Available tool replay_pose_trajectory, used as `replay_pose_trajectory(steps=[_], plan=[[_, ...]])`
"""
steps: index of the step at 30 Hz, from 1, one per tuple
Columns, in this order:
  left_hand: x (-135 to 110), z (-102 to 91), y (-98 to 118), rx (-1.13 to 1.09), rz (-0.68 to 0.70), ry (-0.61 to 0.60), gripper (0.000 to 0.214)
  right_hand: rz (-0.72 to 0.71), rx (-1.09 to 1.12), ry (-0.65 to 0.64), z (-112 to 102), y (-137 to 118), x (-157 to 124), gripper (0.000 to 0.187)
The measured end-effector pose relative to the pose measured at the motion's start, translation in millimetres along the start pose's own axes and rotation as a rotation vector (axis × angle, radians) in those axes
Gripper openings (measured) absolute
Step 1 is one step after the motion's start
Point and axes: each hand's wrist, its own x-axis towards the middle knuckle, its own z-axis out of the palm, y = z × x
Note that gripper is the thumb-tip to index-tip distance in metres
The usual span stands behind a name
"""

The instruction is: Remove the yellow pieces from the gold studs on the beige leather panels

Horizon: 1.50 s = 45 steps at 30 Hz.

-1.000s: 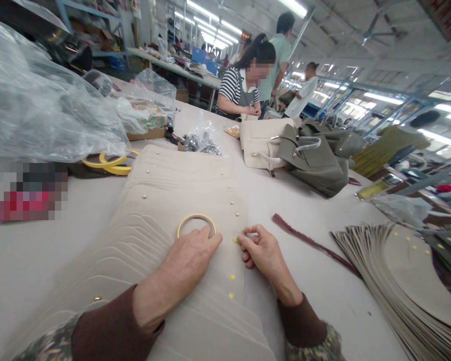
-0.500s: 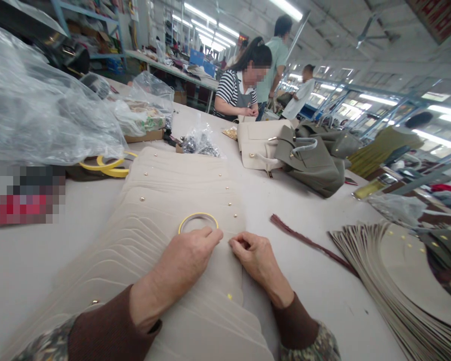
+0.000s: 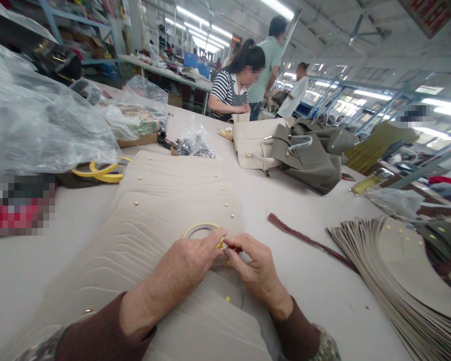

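My left hand [image 3: 186, 263] is closed round a thin roll of yellow-edged tape [image 3: 201, 226]. A yellow bit of it shows at the thumb and fingertips. My right hand [image 3: 259, 268] meets those fingertips, its thumb and forefinger pinched beside the yellow bit; whatever they grip is too small to make out. Both hands are above a fanned stack of beige flat pieces [image 3: 146, 235], several with gold metal studs [image 3: 136, 204]. A small yellow mark [image 3: 228, 299] lies on a piece below my right hand.
Yellow tape rolls [image 3: 108, 177] and clear plastic wrap [image 3: 41, 110] lie at left. Beyond the stack are a bag of small parts [image 3: 195, 145], a beige handbag [image 3: 248, 145] and an olive one [image 3: 308, 160]. A brown strip [image 3: 308, 240] and fanned pieces [image 3: 402, 271] lie right. A co-worker [image 3: 233, 85] stands across the table.
My right hand has moved left, closing the small gap to my left fingertips. The tape roll has shifted slightly right and down with my left hand, and yellow now shows at its fingertips.
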Motion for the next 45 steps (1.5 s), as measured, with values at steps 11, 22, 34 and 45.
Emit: replay_pose_trajectory(steps=[11, 22, 34, 45], plan=[[1.4, -4.6, 3.2, -0.063, -0.100, -0.145, 0.013, -0.104, -0.253, 0.089, 12.7, 2.2, -5.6, 0.017], [2.8, -5.4, 8.7, 0.021, -0.006, 0.027, 0.021, 0.783, 0.403, 0.079, -2.2, 15.6, 7.5, 0.020], [14.1, -9.4, 4.4, 0.281, -0.199, -0.292, 0.017, 0.549, -0.158, -0.178, -5.1, 19.2, 4.5, 0.018], [13.1, -7.5, 1.4, 0.280, -0.157, -0.279, 0.015, 0.573, -0.132, -0.103, -12.5, 22.2, -6.1, 0.014]])
